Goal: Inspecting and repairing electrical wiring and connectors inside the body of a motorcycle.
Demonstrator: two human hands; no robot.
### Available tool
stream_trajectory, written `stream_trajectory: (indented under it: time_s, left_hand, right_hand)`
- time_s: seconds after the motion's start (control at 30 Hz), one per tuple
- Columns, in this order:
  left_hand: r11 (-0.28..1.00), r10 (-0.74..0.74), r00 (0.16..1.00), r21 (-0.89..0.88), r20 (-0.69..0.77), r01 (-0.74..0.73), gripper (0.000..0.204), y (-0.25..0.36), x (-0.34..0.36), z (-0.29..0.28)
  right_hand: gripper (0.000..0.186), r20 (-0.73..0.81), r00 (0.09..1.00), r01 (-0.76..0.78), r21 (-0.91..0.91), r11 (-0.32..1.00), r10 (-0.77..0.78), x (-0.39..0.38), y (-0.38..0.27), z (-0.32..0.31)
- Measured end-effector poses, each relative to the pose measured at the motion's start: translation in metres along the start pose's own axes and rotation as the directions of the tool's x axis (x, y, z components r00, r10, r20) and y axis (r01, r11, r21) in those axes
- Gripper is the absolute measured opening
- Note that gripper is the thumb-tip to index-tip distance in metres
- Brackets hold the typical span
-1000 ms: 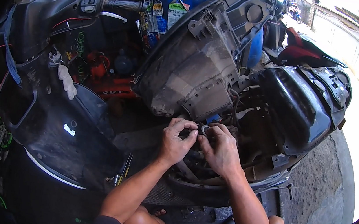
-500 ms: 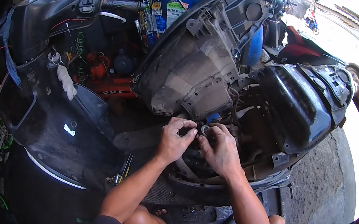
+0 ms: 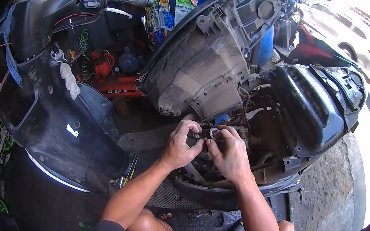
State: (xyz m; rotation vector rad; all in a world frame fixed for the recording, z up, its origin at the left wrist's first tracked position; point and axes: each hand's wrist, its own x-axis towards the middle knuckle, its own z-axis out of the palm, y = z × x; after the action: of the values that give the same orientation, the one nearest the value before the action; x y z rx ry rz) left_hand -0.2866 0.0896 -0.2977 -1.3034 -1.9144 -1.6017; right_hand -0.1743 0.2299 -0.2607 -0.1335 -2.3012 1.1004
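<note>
A black scooter (image 3: pixel 54 137) stands in front of me with its seat tub (image 3: pixel 203 72) tipped up, baring the engine bay. Both my hands meet over a small metal ring part (image 3: pixel 213 133) deep in that bay. My left hand (image 3: pixel 181 145) pinches the fitting beside the ring with curled fingers. My right hand (image 3: pixel 230 155) grips the ring part from the right, fingers closed around it. What lies under my fingers is hidden.
A screwdriver (image 3: pixel 129 173) lies on the footboard to the left of my left forearm. The handlebar (image 3: pixel 97 0) is at upper left, a white glove (image 3: pixel 69 79) hanging below it. A red machine (image 3: pixel 107 72) sits behind. Concrete kerb (image 3: pixel 335 196) and a white car (image 3: pixel 340 33) are to the right.
My hands stay at the same spot on the engine, with only small finger shifts. On the street at upper right a white car has come into view.
</note>
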Motion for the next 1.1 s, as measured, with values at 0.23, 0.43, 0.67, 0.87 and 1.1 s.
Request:
stream_trajectory:
  time_s: [0.23, 0.43, 0.67, 0.87, 1.1]
  left_hand:
    - [0.998, -0.028, 0.999, 0.063, -0.016, 0.029, 0.032, -0.01, -0.007, 0.009]
    - [0.998, -0.008, 0.998, 0.055, -0.055, 0.011, 0.029, -0.009, -0.007, 0.009]
    - [0.993, 0.039, 0.999, 0.114, -0.029, -0.036, 0.022, -0.002, -0.001, 0.006]
    - [0.994, 0.001, 0.999, 0.112, -0.032, 0.003, 0.02, 0.0, -0.001, 0.005]
    - [0.993, -0.029, 0.999, 0.116, -0.024, 0.032, 0.021, 0.002, -0.001, 0.005]
  right_hand:
    - [0.026, -0.006, 0.999, 0.044, 0.024, 0.999, -0.044, -0.005, 0.005, 0.004]
    - [0.025, -0.033, 0.996, 0.08, -0.042, 0.996, -0.082, -0.006, 0.004, 0.004]
    - [0.025, -0.031, 0.998, 0.06, -0.033, 0.998, -0.061, -0.002, 0.004, 0.006]
    - [0.026, -0.032, 0.998, 0.06, -0.034, 0.998, -0.061, 0.0, 0.005, 0.006]
    - [0.025, -0.026, 0.999, 0.041, -0.035, 0.999, -0.042, 0.0, 0.004, 0.007]
